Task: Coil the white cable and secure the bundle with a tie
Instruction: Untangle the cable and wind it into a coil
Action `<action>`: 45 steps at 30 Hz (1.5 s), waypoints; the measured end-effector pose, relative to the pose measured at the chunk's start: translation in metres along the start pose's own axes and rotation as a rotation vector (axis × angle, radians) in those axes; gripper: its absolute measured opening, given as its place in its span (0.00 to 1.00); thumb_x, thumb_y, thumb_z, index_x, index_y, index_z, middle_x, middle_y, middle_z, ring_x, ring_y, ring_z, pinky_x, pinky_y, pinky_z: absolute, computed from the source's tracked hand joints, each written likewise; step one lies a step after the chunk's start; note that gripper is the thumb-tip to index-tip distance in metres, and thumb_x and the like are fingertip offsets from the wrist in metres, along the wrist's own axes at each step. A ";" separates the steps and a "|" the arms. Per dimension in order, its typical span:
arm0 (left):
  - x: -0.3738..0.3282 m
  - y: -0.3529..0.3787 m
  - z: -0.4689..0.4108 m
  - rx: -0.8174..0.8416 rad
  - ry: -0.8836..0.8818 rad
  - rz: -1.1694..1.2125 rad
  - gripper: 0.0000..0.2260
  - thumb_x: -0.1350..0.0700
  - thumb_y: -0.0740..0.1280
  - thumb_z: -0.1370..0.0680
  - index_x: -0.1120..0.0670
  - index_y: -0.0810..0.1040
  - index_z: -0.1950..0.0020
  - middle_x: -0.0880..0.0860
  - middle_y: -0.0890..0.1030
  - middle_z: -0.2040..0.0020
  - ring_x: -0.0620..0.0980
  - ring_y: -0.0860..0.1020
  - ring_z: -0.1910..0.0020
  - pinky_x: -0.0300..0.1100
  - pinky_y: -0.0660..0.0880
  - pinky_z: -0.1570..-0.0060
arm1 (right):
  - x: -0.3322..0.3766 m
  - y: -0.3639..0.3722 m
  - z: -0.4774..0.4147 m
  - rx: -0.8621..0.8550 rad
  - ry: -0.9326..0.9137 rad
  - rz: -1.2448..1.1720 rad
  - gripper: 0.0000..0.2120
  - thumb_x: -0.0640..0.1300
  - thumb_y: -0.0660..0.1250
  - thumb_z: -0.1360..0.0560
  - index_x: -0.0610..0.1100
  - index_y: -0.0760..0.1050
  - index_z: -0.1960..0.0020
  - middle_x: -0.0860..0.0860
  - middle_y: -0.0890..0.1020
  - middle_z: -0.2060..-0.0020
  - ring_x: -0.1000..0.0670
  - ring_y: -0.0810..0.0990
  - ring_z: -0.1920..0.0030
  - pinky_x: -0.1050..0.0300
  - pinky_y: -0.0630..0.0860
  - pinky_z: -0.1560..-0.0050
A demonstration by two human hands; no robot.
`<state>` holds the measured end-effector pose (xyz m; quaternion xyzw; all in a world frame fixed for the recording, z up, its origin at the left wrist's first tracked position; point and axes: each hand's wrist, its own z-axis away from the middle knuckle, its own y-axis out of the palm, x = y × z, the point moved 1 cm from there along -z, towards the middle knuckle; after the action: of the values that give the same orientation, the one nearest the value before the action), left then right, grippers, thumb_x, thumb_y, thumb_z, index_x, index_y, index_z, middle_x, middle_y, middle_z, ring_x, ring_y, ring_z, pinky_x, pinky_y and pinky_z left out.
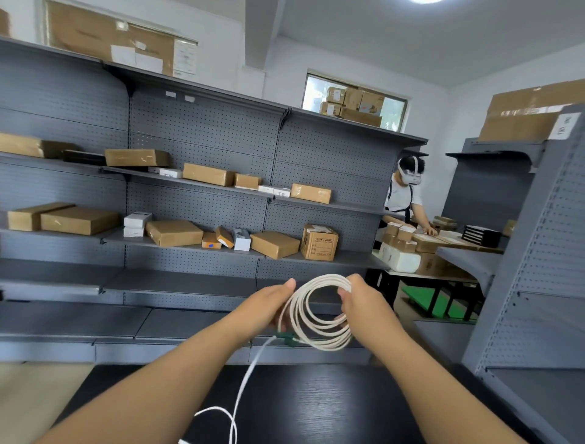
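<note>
Both hands raised over dark table (316, 412), white cable (332, 342) held between them in loose coil. Left hand (269, 305) grips coil's left side, fingers curled round strands. Right hand (364, 304) grips right side likewise. Green piece (286, 337) (whether tie, cannot tell) at coil's lower left. Cable's free end hangs down onto table.

Grey pegboard shelving (202, 133) runs along the far wall beyond the dark wood-grain worktop (316, 405), its shelves dotted with brown cardboard boxes (79, 220) and a few small white ones (136, 219). The walls (348, 57) are white, and a high window (354, 101) has more cartons stacked behind it. A ceiling light (424, 1) glows at the top. Another grey shelf unit (554, 253) stands off the worktop's right edge. Further back, a person in a headset (405, 196) leans over a table of parcels (443, 241). Beige floor (25, 389) shows at left.
</note>
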<state>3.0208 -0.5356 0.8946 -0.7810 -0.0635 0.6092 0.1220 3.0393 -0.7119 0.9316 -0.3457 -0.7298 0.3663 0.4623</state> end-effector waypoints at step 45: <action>-0.019 0.058 0.001 -0.765 0.107 0.068 0.16 0.49 0.56 0.19 0.55 0.66 0.63 0.50 0.72 0.68 0.46 0.70 0.68 0.45 0.64 0.66 | 0.013 0.036 0.028 -0.234 0.278 -0.739 0.05 0.44 0.59 0.22 0.46 0.71 0.54 0.47 0.80 0.59 0.47 0.79 0.56 0.47 0.77 0.52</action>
<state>3.0121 -0.5955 0.8967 -0.8024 -0.2540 0.5035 -0.1953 3.0150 -0.6888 0.8976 -0.1569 -0.7721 0.0400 0.6146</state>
